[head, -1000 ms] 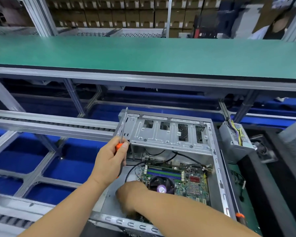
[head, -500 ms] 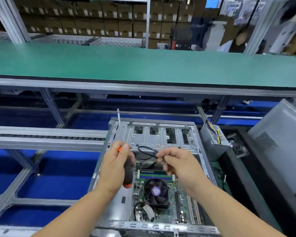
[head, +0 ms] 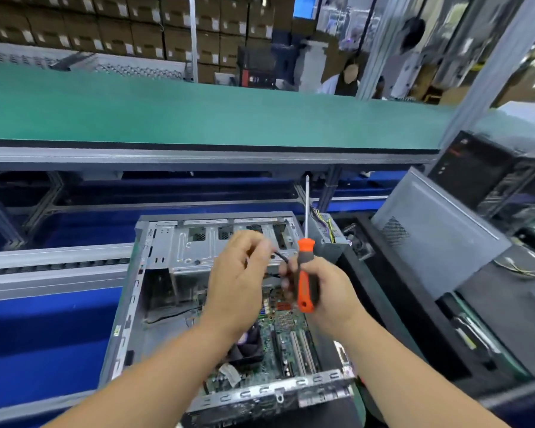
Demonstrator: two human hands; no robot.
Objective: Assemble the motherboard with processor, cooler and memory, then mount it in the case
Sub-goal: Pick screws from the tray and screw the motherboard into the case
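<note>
2 forearms enter from the bottom edge. The right hand (head: 325,288) is closed round 1 screwdriver (head: 305,273), orange and grey handle in the fist, shaft upright with its tip pointing away. The left hand (head: 238,282) has its fingers curled, pinching 1 thin black cable (head: 281,256) that runs across to the right hand; the contact itself is blurred.

Below both hands lies 1 open metal case (head: 130,307) on its side. 1 motherboard (head: 286,344) sits on its floor toward the right wall, partly hidden by the hands. 1 cooler fan (head: 249,345) shows on it, half covered by the left wrist. Memory and processor cannot be made out. The drive cage (head: 198,245) fills the case's far end.

Right of the case stand 1 power supply (head: 325,233) with coloured wires, cut off by the screwdriver, and 1 grey side panel (head: 436,239) leaning.

Beyond, 1 green conveyor belt (head: 198,115) spans the width. Behind it are stacked cartons (head: 105,29), too many and too blurred to count, and 1 person (head: 346,81), part hidden.
</note>
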